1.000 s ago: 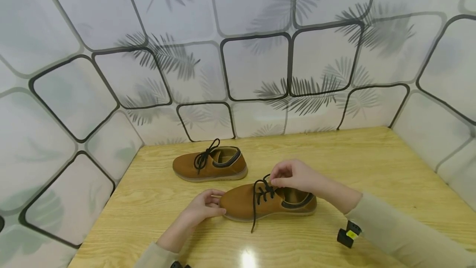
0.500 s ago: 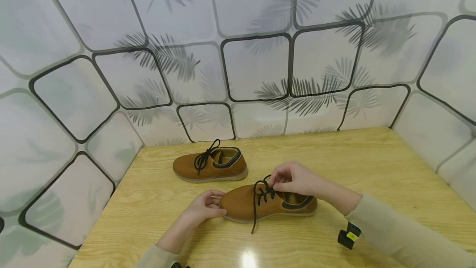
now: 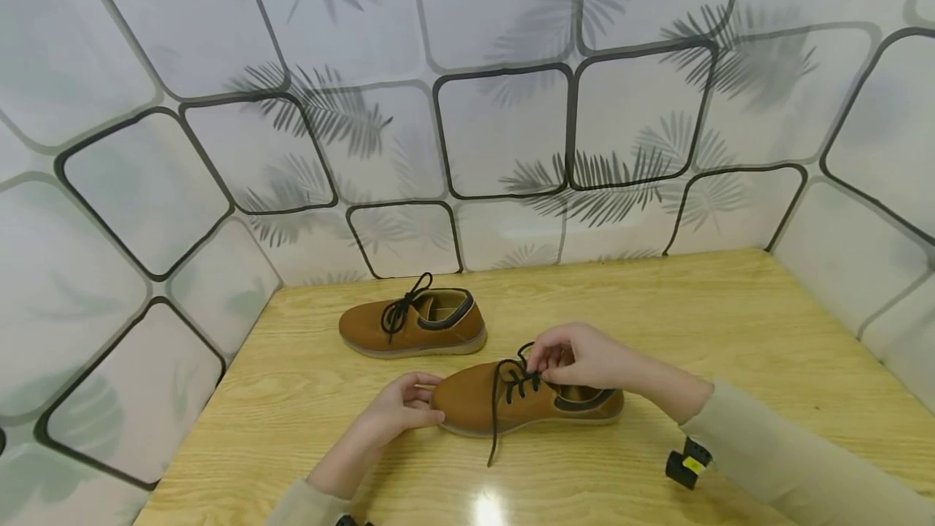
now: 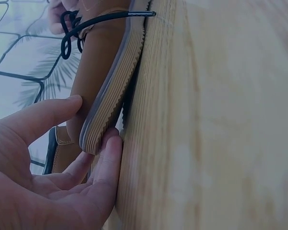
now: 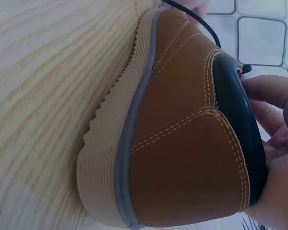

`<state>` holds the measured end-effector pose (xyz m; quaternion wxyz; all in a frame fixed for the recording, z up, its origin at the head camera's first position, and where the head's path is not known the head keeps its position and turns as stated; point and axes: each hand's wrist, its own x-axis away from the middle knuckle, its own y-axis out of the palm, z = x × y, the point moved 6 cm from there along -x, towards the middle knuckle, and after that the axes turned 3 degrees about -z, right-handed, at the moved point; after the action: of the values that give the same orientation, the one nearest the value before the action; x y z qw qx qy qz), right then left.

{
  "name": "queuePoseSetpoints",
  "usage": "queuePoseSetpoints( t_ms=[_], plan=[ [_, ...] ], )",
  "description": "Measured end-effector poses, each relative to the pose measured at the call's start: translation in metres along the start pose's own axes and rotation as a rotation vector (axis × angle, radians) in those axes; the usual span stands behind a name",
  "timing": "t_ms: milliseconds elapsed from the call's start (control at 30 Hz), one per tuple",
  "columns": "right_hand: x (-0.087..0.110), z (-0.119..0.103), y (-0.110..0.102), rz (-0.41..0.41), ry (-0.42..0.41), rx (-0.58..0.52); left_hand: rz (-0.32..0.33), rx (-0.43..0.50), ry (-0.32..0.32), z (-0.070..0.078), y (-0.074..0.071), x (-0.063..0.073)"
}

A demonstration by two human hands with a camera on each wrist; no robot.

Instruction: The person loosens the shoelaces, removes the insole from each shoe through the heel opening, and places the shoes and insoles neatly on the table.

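Observation:
A brown leather shoe (image 3: pixel 467 400) with black laces stands on its sole, toe to the left. My left hand (image 3: pixel 400 408) holds its toe; in the left wrist view the thumb lies on the upper and the fingertips are at the sole's edge. At the top of the lacing, my right hand (image 3: pixel 580 355) pinches the black shoelace (image 3: pixel 493 420) between thumb and fingers; the exact grip is partly hidden. One loose lace end hangs down the near side past the sole. In the right wrist view, the shoe's dark collar (image 5: pixel 240 120) is beside the right hand.
Behind stands a matching brown shoe (image 3: pixel 372 325), its black lace tied in a bow. Both rest on a light wooden table (image 3: pixel 730 323). A patterned cloth wall (image 3: pixel 504 136) rises along the back and both sides.
My right hand has moved slightly down toward the lacing. The hanging lace end has shifted a little left. My left hand stays at the toe.

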<state>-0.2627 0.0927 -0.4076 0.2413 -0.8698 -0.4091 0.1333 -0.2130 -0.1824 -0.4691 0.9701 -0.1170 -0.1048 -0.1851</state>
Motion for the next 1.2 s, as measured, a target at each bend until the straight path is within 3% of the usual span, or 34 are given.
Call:
queuePoseSetpoints(
  t_ms=[300, 1200],
  plan=[
    [0.0012, -0.0037, -0.0011, -0.009, -0.039, 0.093, 0.008, -0.007, 0.003, -0.0010, -0.0013, -0.0006],
    [-0.0014, -0.0056, -0.0010, 0.005, -0.003, 0.192, -0.018, 0.013, 0.010, -0.0006, -0.0003, -0.0014]
  ],
)
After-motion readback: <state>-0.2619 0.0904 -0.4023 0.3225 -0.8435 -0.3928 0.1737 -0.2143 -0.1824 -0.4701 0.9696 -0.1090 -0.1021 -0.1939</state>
